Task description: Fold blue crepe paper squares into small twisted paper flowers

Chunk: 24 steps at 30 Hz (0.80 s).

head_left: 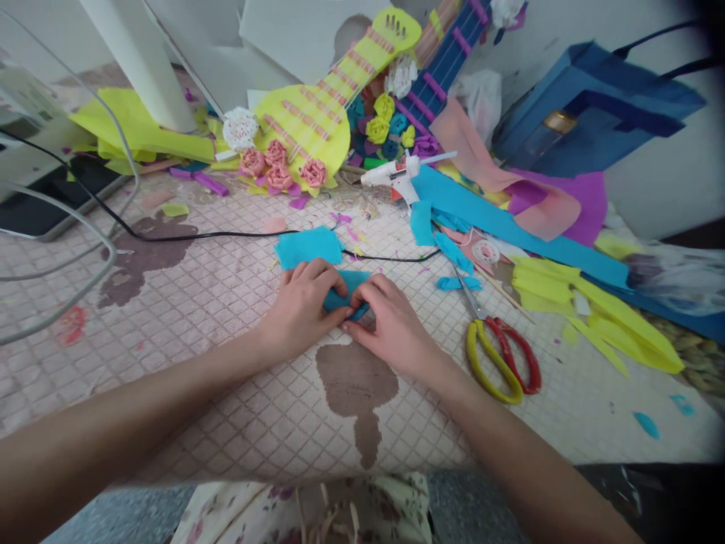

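Both hands pinch a small piece of blue crepe paper [356,281] at the middle of the table, its near edge gathered between the fingertips. My left hand [309,298] is closed on its left side, and my right hand [388,317] on its right side. The thumbs nearly meet at the near edge. Just beyond the left hand lies another flat blue crepe paper rectangle [310,247]. To the right of my right hand, scissors [498,355] with yellow and red handles rest on the quilted tablecloth.
A glue gun [396,179] sits beyond the hands, near a yellow paper guitar [314,128] with paper roses. A black cable [226,234] crosses the cloth. Blue strips [510,219] and yellow crepe paper [600,310] lie right. A blue bag [589,113] stands at the back right.
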Each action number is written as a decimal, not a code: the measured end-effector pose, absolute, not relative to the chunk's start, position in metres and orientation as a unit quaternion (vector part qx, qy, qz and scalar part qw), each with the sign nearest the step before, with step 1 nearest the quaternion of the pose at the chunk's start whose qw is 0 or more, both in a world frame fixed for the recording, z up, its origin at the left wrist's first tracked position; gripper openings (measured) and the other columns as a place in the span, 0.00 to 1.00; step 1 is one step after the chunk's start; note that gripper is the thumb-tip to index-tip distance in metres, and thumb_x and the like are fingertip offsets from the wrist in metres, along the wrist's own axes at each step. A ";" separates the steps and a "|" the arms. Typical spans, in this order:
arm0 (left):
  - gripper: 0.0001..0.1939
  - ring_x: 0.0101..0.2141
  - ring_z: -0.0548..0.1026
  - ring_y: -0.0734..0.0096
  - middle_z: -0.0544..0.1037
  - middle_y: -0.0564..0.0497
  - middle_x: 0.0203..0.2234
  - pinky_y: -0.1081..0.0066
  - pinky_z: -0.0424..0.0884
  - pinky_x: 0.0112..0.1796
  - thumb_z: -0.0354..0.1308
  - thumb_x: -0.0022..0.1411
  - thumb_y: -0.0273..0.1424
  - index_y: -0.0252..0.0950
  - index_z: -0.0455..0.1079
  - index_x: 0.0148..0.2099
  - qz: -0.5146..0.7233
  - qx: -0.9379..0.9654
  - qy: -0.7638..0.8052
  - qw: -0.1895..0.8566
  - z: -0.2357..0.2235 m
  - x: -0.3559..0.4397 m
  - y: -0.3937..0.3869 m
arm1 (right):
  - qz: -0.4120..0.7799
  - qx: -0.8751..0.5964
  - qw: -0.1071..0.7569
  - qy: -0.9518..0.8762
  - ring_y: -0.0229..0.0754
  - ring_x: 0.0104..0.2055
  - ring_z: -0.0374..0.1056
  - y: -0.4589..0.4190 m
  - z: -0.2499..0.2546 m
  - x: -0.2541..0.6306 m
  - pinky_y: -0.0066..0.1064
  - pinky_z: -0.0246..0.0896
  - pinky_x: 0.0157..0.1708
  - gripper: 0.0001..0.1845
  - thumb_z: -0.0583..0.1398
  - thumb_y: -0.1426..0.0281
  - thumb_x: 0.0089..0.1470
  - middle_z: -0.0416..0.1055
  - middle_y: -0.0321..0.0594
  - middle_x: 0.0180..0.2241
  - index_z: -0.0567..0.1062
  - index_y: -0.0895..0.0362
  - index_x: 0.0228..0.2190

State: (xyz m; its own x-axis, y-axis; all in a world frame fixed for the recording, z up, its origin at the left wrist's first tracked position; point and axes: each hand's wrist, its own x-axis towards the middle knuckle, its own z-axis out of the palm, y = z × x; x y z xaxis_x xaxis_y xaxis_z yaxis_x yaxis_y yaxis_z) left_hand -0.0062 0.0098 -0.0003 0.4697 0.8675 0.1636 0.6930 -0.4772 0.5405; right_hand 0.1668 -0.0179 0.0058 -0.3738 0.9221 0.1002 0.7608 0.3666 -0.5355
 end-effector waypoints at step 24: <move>0.10 0.34 0.70 0.68 0.72 0.50 0.34 0.69 0.65 0.32 0.48 0.66 0.36 0.36 0.65 0.39 0.342 0.751 0.466 0.321 -0.002 -0.015 0.017 | 0.207 -0.579 0.310 -0.725 0.38 0.31 0.64 0.009 0.000 0.181 0.33 0.61 0.31 0.07 0.56 0.67 0.55 0.66 0.43 0.37 0.67 0.56 0.37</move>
State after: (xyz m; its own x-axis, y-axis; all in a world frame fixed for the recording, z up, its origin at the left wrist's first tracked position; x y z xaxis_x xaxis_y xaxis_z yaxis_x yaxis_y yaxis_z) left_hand -0.0154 0.0169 -0.0020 0.3328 0.9183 0.2145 0.4796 -0.3607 0.7999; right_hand 0.1812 0.0095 0.0000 -0.1369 0.9680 0.2102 0.7111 0.2438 -0.6594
